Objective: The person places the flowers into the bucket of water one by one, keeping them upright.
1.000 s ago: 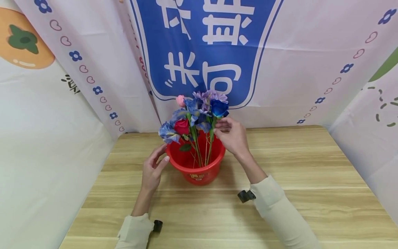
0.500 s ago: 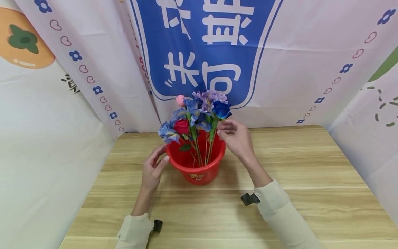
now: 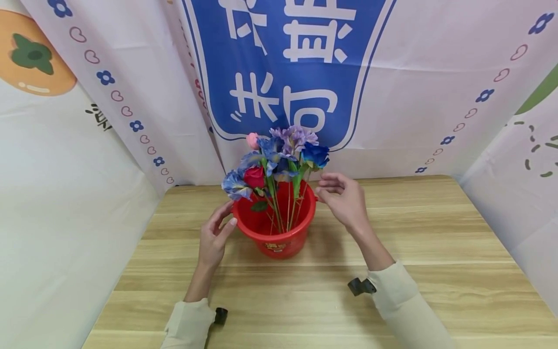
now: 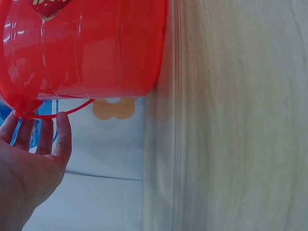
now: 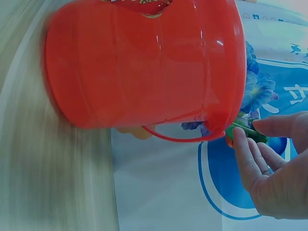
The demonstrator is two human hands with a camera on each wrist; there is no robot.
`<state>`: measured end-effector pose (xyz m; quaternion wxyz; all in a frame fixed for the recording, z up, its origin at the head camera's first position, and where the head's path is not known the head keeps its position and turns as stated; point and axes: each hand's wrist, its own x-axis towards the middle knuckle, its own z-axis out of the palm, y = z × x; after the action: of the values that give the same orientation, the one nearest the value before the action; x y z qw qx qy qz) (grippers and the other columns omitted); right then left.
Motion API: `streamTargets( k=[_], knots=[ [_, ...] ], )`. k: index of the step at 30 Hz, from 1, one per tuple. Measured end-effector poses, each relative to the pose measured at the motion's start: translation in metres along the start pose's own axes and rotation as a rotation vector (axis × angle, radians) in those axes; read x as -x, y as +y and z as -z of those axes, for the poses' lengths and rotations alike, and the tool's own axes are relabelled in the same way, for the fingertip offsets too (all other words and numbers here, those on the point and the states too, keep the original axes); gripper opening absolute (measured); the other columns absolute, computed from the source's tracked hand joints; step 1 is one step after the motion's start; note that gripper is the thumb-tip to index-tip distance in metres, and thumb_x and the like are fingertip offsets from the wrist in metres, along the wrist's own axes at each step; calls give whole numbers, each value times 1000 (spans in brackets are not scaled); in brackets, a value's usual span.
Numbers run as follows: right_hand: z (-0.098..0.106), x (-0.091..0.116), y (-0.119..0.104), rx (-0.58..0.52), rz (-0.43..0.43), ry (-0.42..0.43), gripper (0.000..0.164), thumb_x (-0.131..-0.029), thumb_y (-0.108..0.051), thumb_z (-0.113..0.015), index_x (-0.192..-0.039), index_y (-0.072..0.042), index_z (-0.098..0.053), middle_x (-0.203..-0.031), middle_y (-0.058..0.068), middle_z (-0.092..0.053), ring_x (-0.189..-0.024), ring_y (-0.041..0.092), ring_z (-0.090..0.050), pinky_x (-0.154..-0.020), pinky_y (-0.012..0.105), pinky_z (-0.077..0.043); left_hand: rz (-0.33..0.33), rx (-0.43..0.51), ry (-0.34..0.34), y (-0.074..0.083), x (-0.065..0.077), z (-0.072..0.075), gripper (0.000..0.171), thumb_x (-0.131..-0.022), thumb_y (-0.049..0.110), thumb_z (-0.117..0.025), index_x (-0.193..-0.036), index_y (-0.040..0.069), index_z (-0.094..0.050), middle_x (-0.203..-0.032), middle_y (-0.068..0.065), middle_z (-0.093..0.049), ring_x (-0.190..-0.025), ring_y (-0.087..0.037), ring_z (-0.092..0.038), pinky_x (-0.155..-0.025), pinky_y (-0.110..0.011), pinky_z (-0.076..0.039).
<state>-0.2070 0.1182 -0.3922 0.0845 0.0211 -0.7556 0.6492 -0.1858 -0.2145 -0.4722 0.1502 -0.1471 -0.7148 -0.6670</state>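
A red bucket stands on the table with several stemmed flowers upright in it. Among them are a blue rose, a red rose, a purple flower, a pink bud and blue irises. Loosely bent fingers of my left hand rest at the bucket's left rim, by its thin handle in the left wrist view. My right hand is just off the right rim, below the blue rose, its fingers relaxed with nothing between them in the head view.
The wooden table extends on both sides of the bucket. Close behind the flowers hangs a white cloth with a blue printed panel. A small black wrist camera sits at the right cuff, another at the left.
My right hand has let go of the blue rose and drawn right and down toward me. The blue rose now leans farther right. My left hand stays at the rim.
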Motion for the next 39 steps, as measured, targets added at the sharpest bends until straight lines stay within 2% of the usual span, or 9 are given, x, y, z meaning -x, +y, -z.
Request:
streamTargets(
  k=[6, 18, 23, 29, 33, 39],
  knots=[
    [6, 5, 6, -31, -19, 10, 37, -94, 2, -74, -131, 4, -69, -122, 25, -74, -107, 33, -76, -79, 26, -67, -5, -1, -2, -1, 0, 0, 46, -103, -1, -63, -149, -4, -58, -149, -20, -60, -132, -12, -61, -103, -20, -58],
    [28, 15, 22, -3, -41, 33, 34, -95, 1, -75, -128, 7, -69, -119, 25, -72, -92, 7, -74, -80, 25, -67, -8, 2, -7, -2, -1, -1, 46, -103, 0, -63, -149, -4, -58, -149, -22, -60, -132, -13, -62, -103, -20, -58],
    [41, 21, 28, -1, -31, 39, 35, -95, 2, -75, -129, 8, -68, -119, 24, -72, -90, 2, -74, -80, 24, -67, -8, 11, -7, -2, 0, -2, 46, -103, -1, -63, -149, -5, -58, -149, -22, -60, -131, -13, -62, -102, -20, -58],
    [60, 27, 37, 24, -18, 43, 36, -97, 0, -75, -131, 9, -67, -116, 15, -73, -92, 2, -74, -81, 23, -66, -7, 7, -4, -1, 0, -1, 46, -103, -1, -63, -149, -5, -58, -149, -22, -60, -132, -13, -62, -103, -20, -58],
    [76, 33, 42, 81, -28, 50, 38, -99, -6, -75, -133, 8, -66, -120, 16, -72, -94, 0, -73, -82, 21, -65, -7, 3, -1, -1, 1, 0, 46, -103, -1, -63, -149, -5, -58, -149, -23, -59, -132, -12, -61, -104, -20, -58],
    [104, 41, 51, 153, -33, 60, 42, -100, -10, -75, -136, 7, -64, -109, -10, -71, -93, -5, -71, -82, 21, -65, -1, -13, 1, -1, 2, 0, 46, -104, -1, -62, -150, -4, -58, -150, -23, -59, -132, -12, -61, -104, -19, -57]
  ],
)
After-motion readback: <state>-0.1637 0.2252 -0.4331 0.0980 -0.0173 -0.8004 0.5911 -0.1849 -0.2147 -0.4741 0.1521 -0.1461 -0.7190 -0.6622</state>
